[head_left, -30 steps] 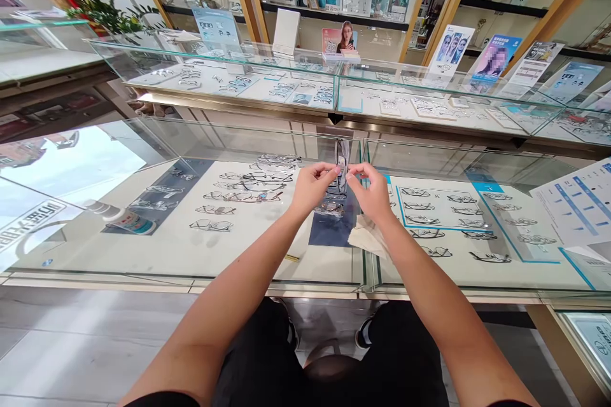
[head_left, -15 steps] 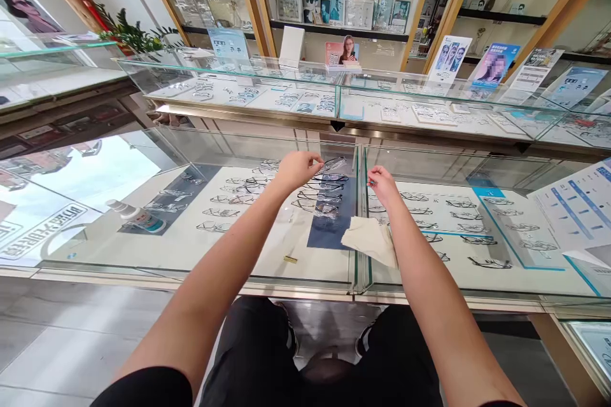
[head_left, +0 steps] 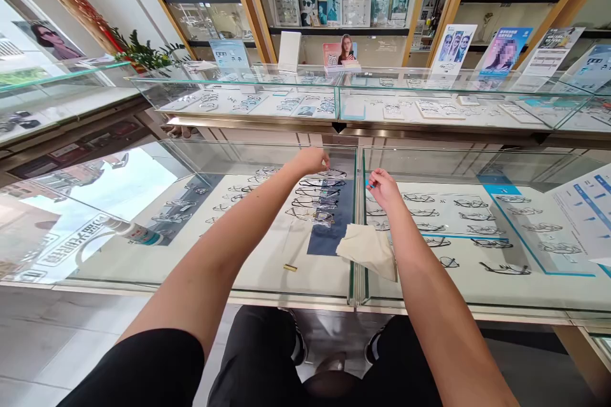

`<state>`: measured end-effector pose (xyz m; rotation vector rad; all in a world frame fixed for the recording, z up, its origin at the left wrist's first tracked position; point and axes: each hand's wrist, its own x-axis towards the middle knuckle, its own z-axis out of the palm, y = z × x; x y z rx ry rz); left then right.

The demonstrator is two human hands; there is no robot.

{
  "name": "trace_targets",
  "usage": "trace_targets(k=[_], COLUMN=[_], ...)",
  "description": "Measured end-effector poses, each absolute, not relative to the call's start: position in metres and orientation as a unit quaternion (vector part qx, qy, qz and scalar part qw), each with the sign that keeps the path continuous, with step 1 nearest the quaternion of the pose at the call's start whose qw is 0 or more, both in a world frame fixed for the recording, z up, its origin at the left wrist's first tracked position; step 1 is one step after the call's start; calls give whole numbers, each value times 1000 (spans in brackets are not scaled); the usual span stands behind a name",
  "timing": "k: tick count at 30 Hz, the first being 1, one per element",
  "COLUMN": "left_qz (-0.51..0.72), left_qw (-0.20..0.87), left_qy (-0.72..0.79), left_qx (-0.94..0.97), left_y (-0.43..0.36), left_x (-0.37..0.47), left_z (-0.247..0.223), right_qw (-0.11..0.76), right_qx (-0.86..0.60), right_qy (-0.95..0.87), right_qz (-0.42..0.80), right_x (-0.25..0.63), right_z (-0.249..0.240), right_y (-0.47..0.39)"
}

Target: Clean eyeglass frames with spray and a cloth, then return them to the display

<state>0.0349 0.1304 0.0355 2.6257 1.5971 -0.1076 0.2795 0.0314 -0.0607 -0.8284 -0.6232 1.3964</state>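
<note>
My left hand (head_left: 312,161) reaches to the back of a row of eyeglasses on a dark blue mat (head_left: 329,243). Its fingers are pinched together just above the rearmost eyeglasses (head_left: 338,173); whether they still touch the frame is unclear. My right hand (head_left: 383,188) is raised above the right-hand display case, fingers curled in, with a tiny coloured spot at the fingertips too small to name. Below it, a cream cloth (head_left: 366,249) lies across the seam between the two glass cases.
Beneath the glass top (head_left: 258,276) are several more eyeglasses on both sides. A spray bottle (head_left: 138,233) is at left, and a small gold piece (head_left: 289,268) near the front. Behind stands a second display case (head_left: 267,119) with upright cards.
The rearmost eyeglasses, tilted at my left fingertips before, now sit level with the row. My left hand has shifted slightly right and away; the right hand stays nearly still. The view has shifted slightly.
</note>
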Motion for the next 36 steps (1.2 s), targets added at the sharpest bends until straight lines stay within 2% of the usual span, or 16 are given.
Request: trace_targets(k=[7, 13, 20, 24, 29, 36], left_qz=[-55, -39, 13, -8, -72, -69], left_qw=[34, 25, 5, -1, 21, 36], left_qy=[518, 519, 496, 523, 553, 578], left_qx=[853, 854, 868, 852, 830, 812], left_y=[135, 117, 65, 28, 1, -5], left_x=[41, 31, -61, -125, -167, -177], left_z=[22, 37, 62, 67, 53, 25], right_qw=[644, 643, 634, 620, 597, 585], right_qx=[-375, -380, -365, -349, -349, -376], right_qy=[-254, -246, -256, -278, -311, -330], right_qz=[617, 617, 632, 645, 652, 638], right_x=[280, 280, 282, 288, 293, 291], right_z=[-59, -55, -57, -63, -69, -58], right_y=[31, 29, 30, 31, 33, 25])
